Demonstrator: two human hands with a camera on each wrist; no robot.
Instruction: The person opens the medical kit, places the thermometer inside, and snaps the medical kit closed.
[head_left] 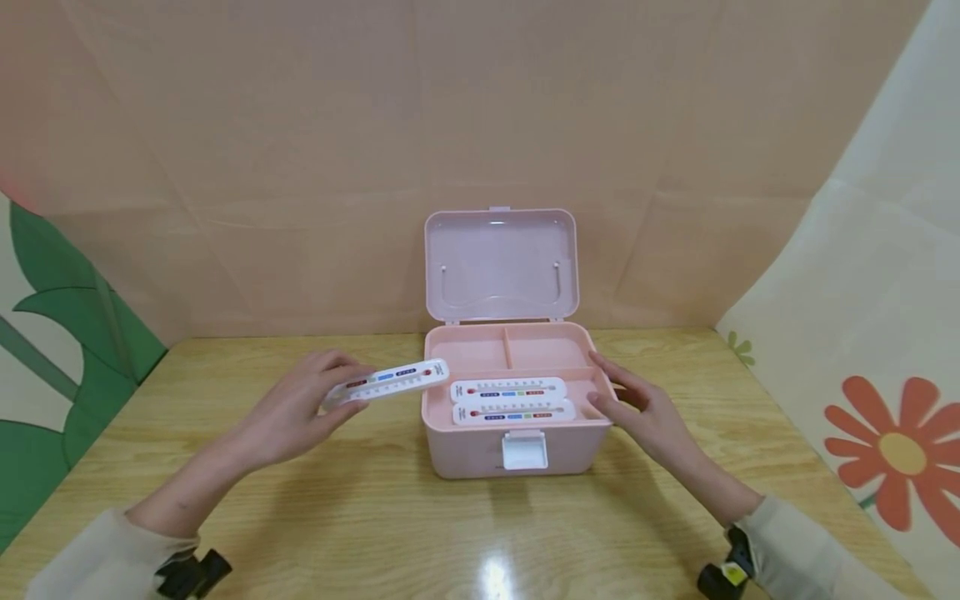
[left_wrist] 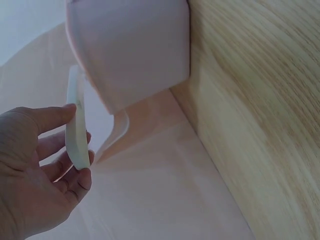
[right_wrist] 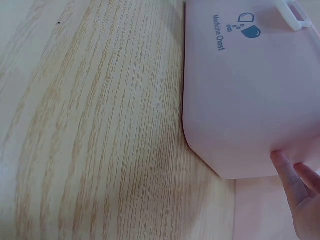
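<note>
In the head view, a pink medicine chest [head_left: 517,457] stands on the table with its lid [head_left: 501,258] raised. My left hand [head_left: 300,408] pinches a white thermometer [head_left: 386,382] by its left end, holding it slightly tilted in the air, its other end near the chest's left rim. Two more white thermometers [head_left: 508,389] lie side by side in the front compartment of the chest's tray. At the right rim is my right hand [head_left: 648,417], thumb and index fingertips over the edge. The right wrist view shows other fingers [right_wrist: 287,172] touching the outer wall.
The tray's back part has two compartments split by a divider [head_left: 508,347]. A white latch [head_left: 524,451] hangs at the chest's front. The wooden table [head_left: 360,517] extends around the chest. Behind it hangs a plain backdrop [head_left: 300,167], with a flower-printed sheet [head_left: 862,292] at the right.
</note>
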